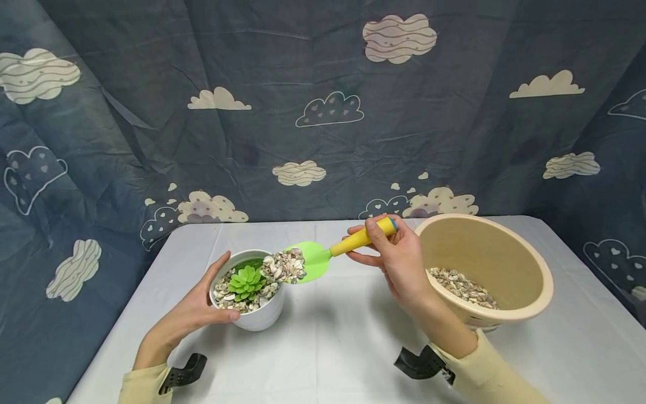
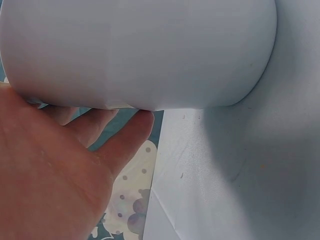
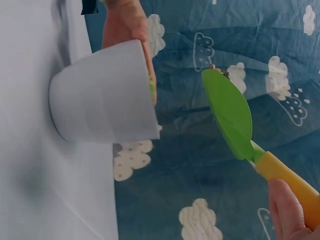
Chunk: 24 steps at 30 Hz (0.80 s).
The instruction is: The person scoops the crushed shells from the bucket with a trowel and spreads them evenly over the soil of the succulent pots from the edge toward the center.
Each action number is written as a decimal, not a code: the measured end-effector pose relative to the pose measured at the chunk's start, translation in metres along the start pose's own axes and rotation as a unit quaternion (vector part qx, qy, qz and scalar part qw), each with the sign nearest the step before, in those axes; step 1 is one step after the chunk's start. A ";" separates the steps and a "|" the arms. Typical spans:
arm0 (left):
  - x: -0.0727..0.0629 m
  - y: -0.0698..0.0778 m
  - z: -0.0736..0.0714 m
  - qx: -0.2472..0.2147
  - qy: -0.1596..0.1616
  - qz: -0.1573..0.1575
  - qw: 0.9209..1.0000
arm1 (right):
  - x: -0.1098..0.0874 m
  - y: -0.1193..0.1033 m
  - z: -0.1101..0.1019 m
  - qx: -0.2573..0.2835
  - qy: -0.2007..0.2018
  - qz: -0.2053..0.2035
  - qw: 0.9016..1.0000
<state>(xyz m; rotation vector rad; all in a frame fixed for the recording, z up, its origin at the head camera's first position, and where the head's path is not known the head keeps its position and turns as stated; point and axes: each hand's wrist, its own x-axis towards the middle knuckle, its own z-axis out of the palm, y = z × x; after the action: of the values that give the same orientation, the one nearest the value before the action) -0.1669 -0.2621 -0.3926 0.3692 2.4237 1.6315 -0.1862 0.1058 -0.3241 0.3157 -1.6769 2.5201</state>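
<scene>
My right hand (image 1: pixel 401 255) holds a small trowel by its yellow handle (image 1: pixel 360 238). The trowel's green blade (image 1: pixel 316 262), seen from below in the right wrist view, carries a heap of small shells or pebbles (image 1: pixel 285 265). Its tip is over the right side of a white flower pot (image 1: pixel 262 318). Inside the pot, a green succulent (image 1: pixel 246 282) stands among similar shells or pebbles. My left hand (image 1: pixel 189 308) grips the pot from the left, thumb at the front rim and fingers round the far side; the left wrist view shows fingers (image 2: pixel 132 135) against its wall.
A large beige tub (image 1: pixel 487 247) stands at the right of the white-covered table (image 1: pixel 323 359), with more shells or pebbles (image 1: pixel 464 287) in its bottom. Behind the table hangs a dark blue cloth (image 1: pixel 277 56) printed with clouds.
</scene>
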 end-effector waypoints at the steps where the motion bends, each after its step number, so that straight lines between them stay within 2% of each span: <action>1: 0.000 0.000 0.000 -0.001 -0.001 -0.001 1.000 | 0.000 0.003 0.002 0.002 0.001 0.002 1.000; 14: 0.001 -0.001 0.001 -0.009 -0.004 0.001 1.000 | 0.010 0.038 0.021 0.017 0.011 0.032 0.999; 24: 0.001 -0.002 0.000 -0.006 0.001 0.002 1.000 | 0.015 0.055 0.030 0.018 0.007 0.035 0.999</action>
<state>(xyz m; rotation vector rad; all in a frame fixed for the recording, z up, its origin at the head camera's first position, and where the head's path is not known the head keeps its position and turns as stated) -0.1686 -0.2628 -0.3944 0.3725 2.4148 1.6475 -0.2082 0.0561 -0.3586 0.2457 -1.6679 2.5978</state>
